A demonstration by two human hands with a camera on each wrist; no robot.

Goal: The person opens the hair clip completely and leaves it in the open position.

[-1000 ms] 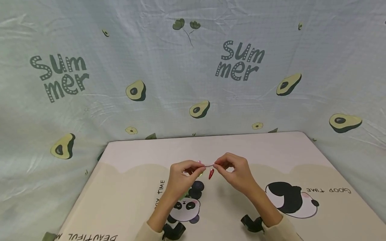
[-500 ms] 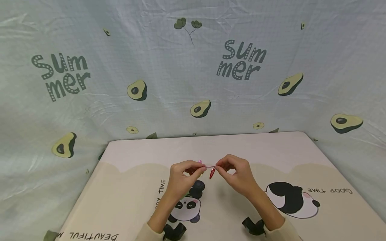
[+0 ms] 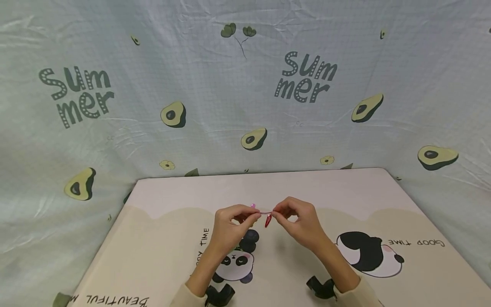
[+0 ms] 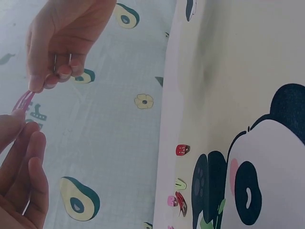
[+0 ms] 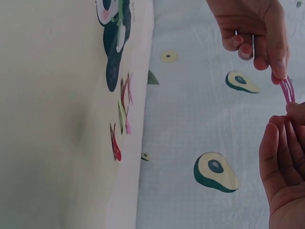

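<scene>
The left hand (image 3: pixel 226 228) pinches one end of a pink hair clip (image 4: pixel 24 101) between thumb and forefinger, and the right hand (image 3: pixel 308 224) pinches the other end, so the clip bridges the narrow gap between their fingertips, raised above the bench (image 3: pixel 307 183). Lower down, on the bench, a red clip (image 3: pixel 268 220) appears just below that gap; a light green clip (image 5: pixel 122 116) lies near it. Beside the left wrist is a printed panda (image 3: pixel 235 265). Beyond both hands hangs an avocado-patterned cloth (image 3: pixel 215 85).
</scene>
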